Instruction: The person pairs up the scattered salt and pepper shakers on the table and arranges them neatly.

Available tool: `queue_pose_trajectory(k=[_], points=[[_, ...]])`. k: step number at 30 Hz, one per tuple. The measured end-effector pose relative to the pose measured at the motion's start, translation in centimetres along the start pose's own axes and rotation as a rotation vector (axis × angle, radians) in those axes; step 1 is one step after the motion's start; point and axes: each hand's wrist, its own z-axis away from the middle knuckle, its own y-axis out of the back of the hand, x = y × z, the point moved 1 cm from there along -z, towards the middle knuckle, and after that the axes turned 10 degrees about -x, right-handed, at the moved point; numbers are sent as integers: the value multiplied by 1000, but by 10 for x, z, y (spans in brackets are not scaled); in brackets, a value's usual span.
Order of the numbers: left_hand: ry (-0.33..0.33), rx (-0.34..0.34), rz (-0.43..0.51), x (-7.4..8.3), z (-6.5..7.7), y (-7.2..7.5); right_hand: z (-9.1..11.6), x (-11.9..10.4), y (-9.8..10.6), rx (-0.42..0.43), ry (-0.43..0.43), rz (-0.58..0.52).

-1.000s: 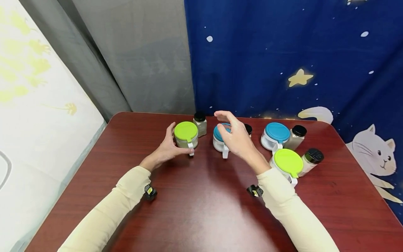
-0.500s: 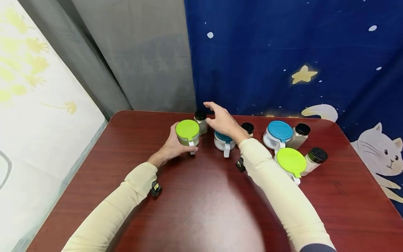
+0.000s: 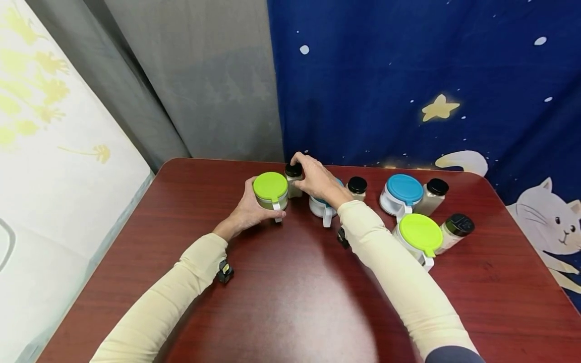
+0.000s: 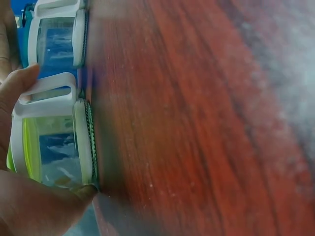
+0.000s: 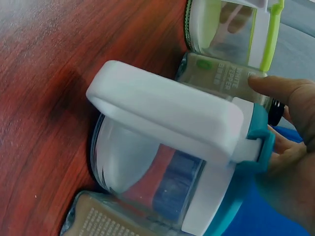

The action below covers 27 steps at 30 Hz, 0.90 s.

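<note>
My left hand (image 3: 248,209) holds a clear seasoning jar (image 3: 270,187) with a lime-green lid. Its thumb lies by the white handle (image 4: 49,98) and the other fingers wrap the far side. Just right of this jar stands a small black-capped pepper bottle (image 3: 293,185), labelled white pepper in the right wrist view. My right hand (image 3: 320,179) pinches that bottle, thumb on its side and fingers at the far side of the cap. Under the right hand sits a blue-lidded seasoning jar (image 3: 320,205), partly hidden by it; its white handle (image 5: 162,105) points toward me.
Right of the blue-lidded jar stands another black-capped bottle (image 3: 357,185). Farther right are a second blue-lidded jar (image 3: 405,189), a second green-lidded jar (image 3: 419,233) and two more bottles, one dark-capped (image 3: 458,227). Curtains (image 3: 345,75) hang behind the reddish-brown table (image 3: 281,302).
My right hand has moved left from over the blue-lidded jar and taken hold of the pepper bottle, which has shifted slightly right. My left hand has stayed on the green-lidded jar.
</note>
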Motion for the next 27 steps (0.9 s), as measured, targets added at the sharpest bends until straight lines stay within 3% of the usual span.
queue_pose_trajectory(k=[5,11,20,27], points=[[5,4,-26,1,-2,1,0,2,-1,-24,5,-57],[10,29,-45,4,0,6,2,5,0,-13,71,-86],[-75,76,-34,11,5,18,13,-3,4,40,145,-116],[-96,59,-95,13,12,22,23,-7,5,85,178,-186]])
